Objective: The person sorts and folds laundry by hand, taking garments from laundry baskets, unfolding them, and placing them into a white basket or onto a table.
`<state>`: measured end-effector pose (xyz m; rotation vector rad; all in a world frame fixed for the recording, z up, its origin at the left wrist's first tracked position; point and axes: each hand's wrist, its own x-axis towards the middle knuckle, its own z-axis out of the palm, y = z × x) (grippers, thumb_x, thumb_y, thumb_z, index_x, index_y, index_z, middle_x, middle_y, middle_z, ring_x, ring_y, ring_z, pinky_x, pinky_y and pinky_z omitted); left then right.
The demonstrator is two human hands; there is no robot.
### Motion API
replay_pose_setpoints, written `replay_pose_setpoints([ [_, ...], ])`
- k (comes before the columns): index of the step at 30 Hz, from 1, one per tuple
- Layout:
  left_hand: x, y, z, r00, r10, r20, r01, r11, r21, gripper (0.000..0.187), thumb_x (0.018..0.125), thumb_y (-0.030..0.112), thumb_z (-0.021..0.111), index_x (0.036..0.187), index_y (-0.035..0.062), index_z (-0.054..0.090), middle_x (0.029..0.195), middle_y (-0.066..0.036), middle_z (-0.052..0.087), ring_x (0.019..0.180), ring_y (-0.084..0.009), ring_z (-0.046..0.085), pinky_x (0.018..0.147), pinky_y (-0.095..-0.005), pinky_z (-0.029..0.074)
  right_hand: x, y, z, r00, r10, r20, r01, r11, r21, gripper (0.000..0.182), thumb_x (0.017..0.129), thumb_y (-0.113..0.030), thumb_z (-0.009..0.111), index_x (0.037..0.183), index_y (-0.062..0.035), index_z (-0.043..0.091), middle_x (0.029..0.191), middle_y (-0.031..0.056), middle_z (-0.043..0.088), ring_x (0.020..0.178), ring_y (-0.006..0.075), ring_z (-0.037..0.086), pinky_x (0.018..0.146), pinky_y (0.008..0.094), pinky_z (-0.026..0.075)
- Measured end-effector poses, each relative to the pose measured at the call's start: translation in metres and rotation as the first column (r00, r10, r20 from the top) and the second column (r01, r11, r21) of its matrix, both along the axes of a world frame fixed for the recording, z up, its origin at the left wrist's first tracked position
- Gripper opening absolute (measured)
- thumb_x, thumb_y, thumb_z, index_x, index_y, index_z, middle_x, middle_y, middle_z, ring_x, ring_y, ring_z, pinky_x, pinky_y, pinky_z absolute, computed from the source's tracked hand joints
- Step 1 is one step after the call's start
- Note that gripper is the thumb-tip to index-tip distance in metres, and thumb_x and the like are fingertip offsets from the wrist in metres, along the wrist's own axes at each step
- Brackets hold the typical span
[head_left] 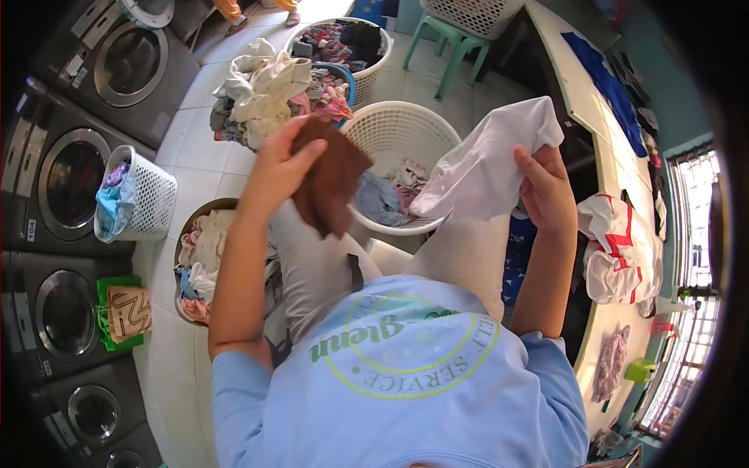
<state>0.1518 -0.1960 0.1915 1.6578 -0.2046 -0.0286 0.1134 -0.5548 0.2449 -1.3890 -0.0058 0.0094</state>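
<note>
My left hand [292, 160] is closed on a brown cloth [331, 175] that hangs down from the fingers, its lower part slightly blurred. A thin white cloth [484, 160] is gripped at its right end by my right hand [544, 178], thumb pressed against the fingers. That white cloth slants down to the left, over the rim of a white laundry basket [390, 125] in front of my knees. Inside the basket lie a blue-grey garment [380, 201] and some pale patterned clothes [411, 175]. The two cloths are apart from each other.
Left of my legs stands a round tub of clothes [204, 242]. A heaped clothes pile [265, 90] and a full basket [343, 47] are ahead. Washing machines [74, 183] line the left, with a small basket [152, 199]. A counter [597, 132] runs along the right.
</note>
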Motion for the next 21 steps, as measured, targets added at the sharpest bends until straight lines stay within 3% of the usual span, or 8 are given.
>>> replay_pose_setpoints([
  [2, 0.008, -0.013, -0.014, 0.995, -0.050, 0.091, 0.052, 0.998, -0.019, 0.049, 0.084, 0.005, 0.061, 0.130, 0.0005, 0.045, 0.122, -0.009, 0.055, 0.110, -0.0144, 0.053, 0.093, -0.0265, 0.042, 0.016, 0.003, -0.007, 0.999, -0.002, -0.049, -0.003, 0.995, -0.095, 0.047, 0.090, -0.008, 0.056, 0.133, -0.0039, 0.037, 0.120, 0.0086, 0.055, 0.107, 0.0181, 0.056, 0.088, 0.0318, 0.046],
  [5, 0.004, -0.023, -0.017, 0.990, -0.069, 0.121, 0.039, 0.971, 0.235, 0.056, 0.082, 0.013, 0.063, 0.132, -0.0004, 0.042, 0.122, -0.017, 0.055, 0.112, -0.0212, 0.053, 0.094, -0.0310, 0.042, 0.034, 0.022, -0.008, 0.997, 0.017, 0.072, -0.021, 0.998, 0.067, 0.043, 0.091, -0.005, 0.055, 0.132, -0.0059, 0.041, 0.127, 0.0070, 0.051, 0.118, 0.0200, 0.049, 0.100, 0.0349, 0.038],
  [8, -0.005, 0.007, -0.025, 0.980, -0.145, -0.133, 0.171, 0.962, 0.211, 0.052, 0.085, 0.019, 0.064, 0.130, 0.0017, 0.045, 0.118, -0.017, 0.057, 0.100, -0.0170, 0.058, 0.085, -0.0300, 0.047, 0.052, 0.011, -0.028, 0.998, 0.003, 0.063, -0.008, 0.996, 0.084, 0.043, 0.091, -0.004, 0.054, 0.132, -0.0071, 0.042, 0.128, 0.0061, 0.051, 0.119, 0.0187, 0.048, 0.101, 0.0345, 0.038],
  [12, -0.028, 0.112, -0.042, 0.971, 0.122, -0.205, -0.075, 0.971, 0.225, 0.037, 0.086, 0.018, 0.062, 0.118, 0.0003, 0.056, 0.101, -0.011, 0.064, 0.087, -0.0126, 0.059, 0.077, -0.0268, 0.047, 0.065, 0.006, -0.034, 1.000, -0.023, 0.009, 0.023, 0.999, 0.024, 0.038, 0.091, -0.008, 0.057, 0.128, -0.0094, 0.046, 0.119, 0.0032, 0.056, 0.108, 0.0124, 0.054, 0.090, 0.0274, 0.042],
  [15, -0.061, 0.198, -0.088, 0.886, 0.397, -0.239, -0.286, 0.874, 0.392, 0.029, 0.088, 0.011, 0.057, 0.115, 0.0004, 0.058, 0.097, -0.006, 0.063, 0.085, -0.0106, 0.058, 0.072, -0.0251, 0.047, 0.092, -0.001, -0.059, 0.999, 0.014, -0.030, -0.011, 0.995, 0.100, 0.036, 0.091, -0.008, 0.056, 0.126, -0.0102, 0.048, 0.116, 0.0022, 0.057, 0.106, 0.0112, 0.055, 0.089, 0.0260, 0.043],
  [18, -0.104, 0.260, -0.154, 0.811, 0.544, -0.215, -0.340, 0.738, 0.583, 0.022, 0.087, 0.007, 0.056, 0.106, -0.0010, 0.062, 0.085, -0.005, 0.065, 0.074, -0.0115, 0.061, 0.067, -0.0249, 0.048, 0.124, -0.006, -0.114, 0.998, 0.069, -0.002, -0.068, 0.990, 0.124, 0.036, 0.093, -0.011, 0.054, 0.128, -0.0092, 0.045, 0.121, 0.0046, 0.055, 0.112, 0.0174, 0.053, 0.097, 0.0360, 0.042],
  [20, -0.129, 0.277, -0.186, 0.750, 0.626, -0.214, -0.426, 0.705, 0.567, 0.019, 0.084, 0.008, 0.058, 0.100, -0.0005, 0.065, 0.081, -0.008, 0.067, 0.071, -0.0136, 0.063, 0.065, -0.0267, 0.049, 0.132, 0.001, -0.139, 0.963, 0.046, -0.265, 0.013, 0.977, 0.215, 0.039, 0.092, -0.013, 0.056, 0.130, -0.0095, 0.045, 0.122, 0.0060, 0.055, 0.113, 0.0169, 0.052, 0.092, 0.0330, 0.043],
  [21, -0.137, 0.285, -0.201, 0.691, 0.689, -0.219, -0.496, 0.672, 0.549, 0.017, 0.081, 0.010, 0.061, 0.094, 0.0001, 0.067, 0.076, -0.010, 0.069, 0.067, -0.0158, 0.065, 0.062, -0.0285, 0.050, 0.118, 0.027, -0.132, 0.908, -0.158, -0.388, 0.188, 0.981, 0.039, 0.049, 0.091, -0.018, 0.058, 0.136, -0.0079, 0.040, 0.131, 0.0097, 0.048, 0.121, 0.0227, 0.046, 0.094, 0.0417, 0.040],
])
